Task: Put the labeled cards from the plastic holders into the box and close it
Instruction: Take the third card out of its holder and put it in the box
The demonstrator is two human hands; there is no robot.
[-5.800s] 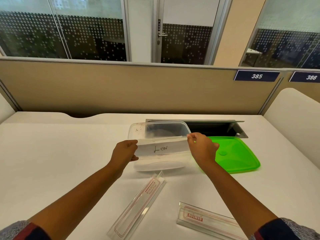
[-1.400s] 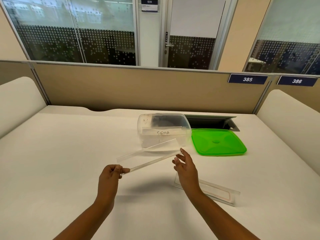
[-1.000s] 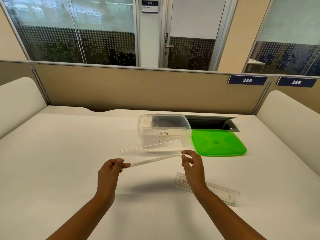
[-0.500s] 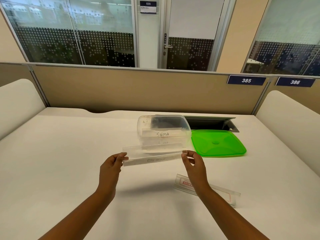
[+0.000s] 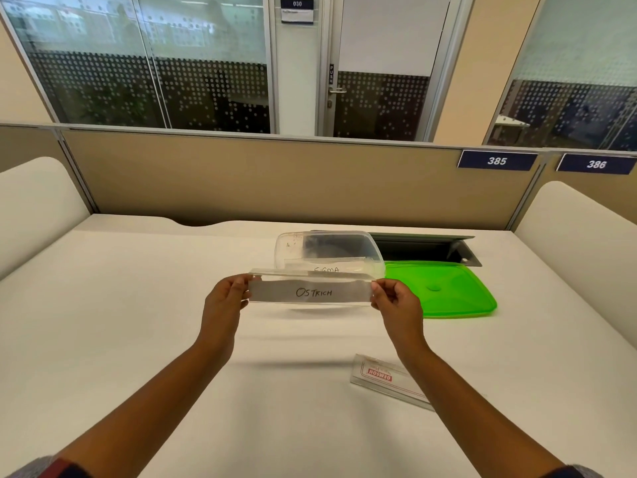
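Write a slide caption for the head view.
Both hands, left hand and right hand, hold a plastic holder with the OSTRICH card before the open box, green lid alongside.

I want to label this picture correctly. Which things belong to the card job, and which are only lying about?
Belongs:
left hand
right hand
OSTRICH card in clear holder
clear box
SIGMA card
green lid
holder on desk

Lying about:
desk cable hatch
number plates 385, 386

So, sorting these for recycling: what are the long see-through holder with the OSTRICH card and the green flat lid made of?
Long see-through holder: seemingly clear rigid plastic, glossy; the desk shows through it. OSTRICH card: matte white paper, handwritten. Green flat lid: translucent moulded plastic, shiny.
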